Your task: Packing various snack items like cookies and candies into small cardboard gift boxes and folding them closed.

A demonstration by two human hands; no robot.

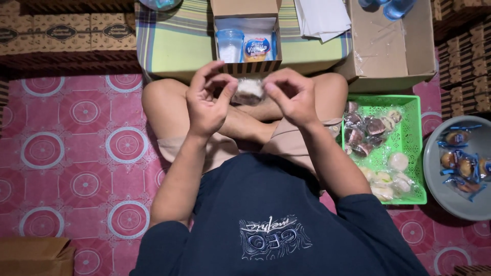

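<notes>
Fingers (219, 84) of the left hand (205, 105) and of the right hand (292, 97) curled inward and pinched a small wrapped cake (248, 91) between them, one hand at each end, just above the person's crossed legs and just in front of the low striped counter (174, 43).

On that counter sat one open cardboard snack box (247, 65) with striped walls, holding one sealed water cup (229, 45) on its left and one small drink carton (257, 47) beside it. One stack of white paper (322, 18) lay further right on the counter. One larger open cardboard box (391, 48) stood at the counter's right edge.

One green perforated tray (409, 135) rested on the patterned pink floor mat (76, 143) by the right knee. It carried a cluster of dark wrapped cakes at its far end and pale wrapped ones nearer; the exact count could not be told. One grey round basin (434, 168) just right of the tray held about four blue-wrapped buns, partly cut off by the frame.
</notes>
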